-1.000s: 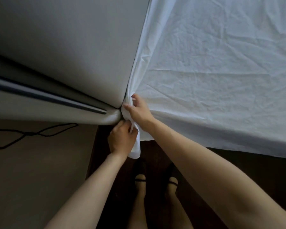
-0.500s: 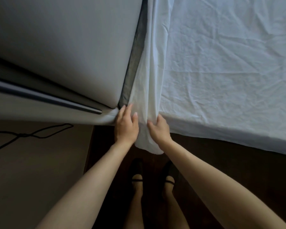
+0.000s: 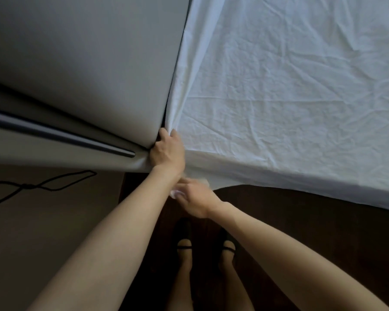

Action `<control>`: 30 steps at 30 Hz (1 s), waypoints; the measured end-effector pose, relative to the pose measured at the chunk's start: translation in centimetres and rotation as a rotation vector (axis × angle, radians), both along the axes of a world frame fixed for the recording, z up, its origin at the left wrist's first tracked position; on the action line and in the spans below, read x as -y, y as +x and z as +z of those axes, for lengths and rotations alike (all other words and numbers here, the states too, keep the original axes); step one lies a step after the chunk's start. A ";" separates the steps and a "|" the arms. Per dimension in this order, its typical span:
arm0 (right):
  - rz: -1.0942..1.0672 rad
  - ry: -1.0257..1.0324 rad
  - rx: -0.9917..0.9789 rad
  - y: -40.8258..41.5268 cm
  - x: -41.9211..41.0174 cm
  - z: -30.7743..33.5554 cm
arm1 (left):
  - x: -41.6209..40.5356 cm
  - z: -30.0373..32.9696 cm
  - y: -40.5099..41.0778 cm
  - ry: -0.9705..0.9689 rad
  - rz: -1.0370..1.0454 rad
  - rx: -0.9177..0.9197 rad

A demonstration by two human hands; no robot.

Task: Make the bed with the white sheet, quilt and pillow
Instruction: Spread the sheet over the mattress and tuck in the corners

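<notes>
Both hands work the head corner of the bed. Half a second ago they flanked a hanging fold of cloth below the corner; now the left hand [image 3: 166, 151] has risen into the dark gap between headboard and mattress, fingers curled down into it with the sheet's edge bunched against them. Whether it pinches the fabric or only presses it in cannot be told. The right hand [image 3: 194, 198], blurred with motion, has dropped below the mattress edge and grips the loose corner of cloth.

Going by size, the white sheet [image 3: 290, 97] covers the mattress top, creased but spread flat, its near edge draped over the side. The grey padded headboard [image 3: 81, 63] fills the upper left. A black cable [image 3: 32, 187] lies on the floor beside it.

That hanging fold is largely gone, so the corner tuck seems nearly finished. No quilt or pillow shows; those steps appear to remain.
</notes>
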State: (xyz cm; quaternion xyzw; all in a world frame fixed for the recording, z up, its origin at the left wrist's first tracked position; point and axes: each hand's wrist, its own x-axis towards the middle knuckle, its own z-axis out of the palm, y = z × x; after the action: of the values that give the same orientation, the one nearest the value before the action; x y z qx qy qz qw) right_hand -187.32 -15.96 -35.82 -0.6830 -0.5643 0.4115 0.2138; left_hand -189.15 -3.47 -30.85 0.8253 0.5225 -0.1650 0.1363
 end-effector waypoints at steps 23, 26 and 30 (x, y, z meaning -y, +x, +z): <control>-1.798 -0.351 -1.422 7.4 0.0 -6.4 | 6.4 -6.2 -1.9 -0.456 1.050 1.019; -1.802 -0.340 -1.454 7.3 -0.4 -6.9 | 7.3 -7.1 -1.6 -0.636 1.086 1.012; -1.821 -0.282 -1.480 7.1 -0.6 -8.5 | 7.4 -8.5 -0.7 -0.929 1.420 1.044</control>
State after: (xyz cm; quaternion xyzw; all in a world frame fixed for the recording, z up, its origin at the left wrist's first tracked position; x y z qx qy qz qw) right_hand -180.19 -15.41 -44.33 -0.4464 0.4423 0.4616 0.6261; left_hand -189.82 -10.89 -39.36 0.1555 0.6532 0.1504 0.7256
